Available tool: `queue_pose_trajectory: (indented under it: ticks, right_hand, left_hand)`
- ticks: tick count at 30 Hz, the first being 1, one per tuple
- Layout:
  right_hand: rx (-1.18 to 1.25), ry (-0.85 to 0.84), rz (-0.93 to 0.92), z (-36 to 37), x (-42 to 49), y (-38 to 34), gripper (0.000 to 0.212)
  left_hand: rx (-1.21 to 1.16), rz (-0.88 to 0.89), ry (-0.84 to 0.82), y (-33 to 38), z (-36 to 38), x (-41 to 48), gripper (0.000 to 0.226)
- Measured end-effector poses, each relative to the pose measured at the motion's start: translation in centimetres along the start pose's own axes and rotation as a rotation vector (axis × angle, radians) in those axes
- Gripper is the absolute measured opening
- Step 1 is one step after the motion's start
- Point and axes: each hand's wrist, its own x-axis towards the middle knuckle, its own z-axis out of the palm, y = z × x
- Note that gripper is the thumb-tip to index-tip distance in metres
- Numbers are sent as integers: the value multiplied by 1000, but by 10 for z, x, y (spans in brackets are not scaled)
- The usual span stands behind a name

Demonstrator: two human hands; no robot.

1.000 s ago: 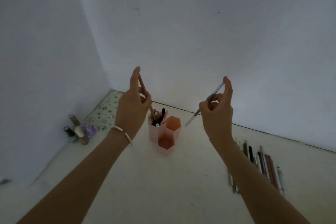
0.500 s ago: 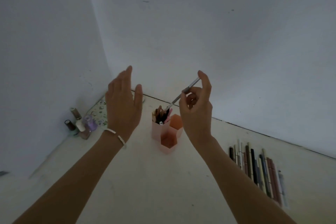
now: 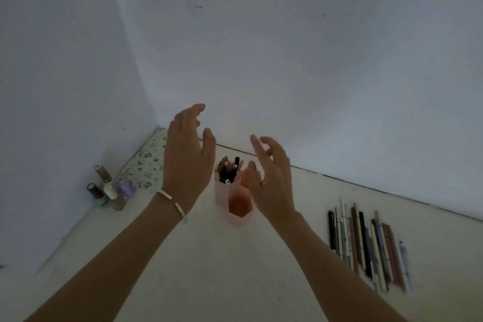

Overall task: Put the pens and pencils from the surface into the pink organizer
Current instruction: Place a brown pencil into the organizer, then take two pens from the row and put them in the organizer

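Both my hands, left [image 3: 187,162] and right [image 3: 271,180], are spread empty above the organizer [image 3: 235,204]; pens [image 3: 371,246] lie rightward, nearer my right, lengthwise away.

my organizer [image 3: 236,206]: matt pink plastic | surface [image 3: 209,269]: smooth, matt cream | my bottles [image 3: 115,188]: glossy glass | my bracelet [image 3: 173,204]: smooth

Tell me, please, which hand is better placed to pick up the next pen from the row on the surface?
Probably the right hand: it is open and empty, and the row of pens lies on its side, while the left hand hovers across the pink organizer.
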Motion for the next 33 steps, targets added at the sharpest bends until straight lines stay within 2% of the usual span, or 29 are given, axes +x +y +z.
queue_pose_trajectory:
  ticks: [2,5,8,10,12,13,20,24,26,28,31,33]
  right_hand:
    - [44,128,85,-24,9,16,47]
    - [54,268,271,-71,14,50,48]
    - [73,308,455,-106,1,79,41]
    - [57,330,527,-126,-16,96,38]
    - [2,343,571,-146,-37,114,35]
    - [-11,343,583,-150,-45,119,34]
    - [-91,347,672,-179,-93,146,28]
    - [-84,327,705,-173,-102,147,27]
    - [-80,306,711,-166,-102,145,26]
    - [-90,197,746,-156,-99,142,21]
    - [-215,-169,787,-130,-96,143,12]
    - [-358,-401,778,-110,-96,141,14]
  left_hand:
    - [-58,96,-73,27,22,-9,32]
    - [-142,128,-306,74,77,-38,19]
    - [-34,-35,-648,97,140,-84,8]
    - [56,-220,-890,104,173,-114,11]
    - [94,-349,-1054,113,198,-139,17]
    - [110,-380,-1085,111,204,-146,21]
    - [253,-399,-1081,114,225,-166,18]
    - [248,-460,-1069,116,222,-164,8]
    - [194,-491,-1045,114,219,-158,14]
    - [107,-510,-955,111,212,-140,20]
    - [-25,-494,-695,108,191,-101,16]
    - [-124,-460,-600,109,175,-80,16]
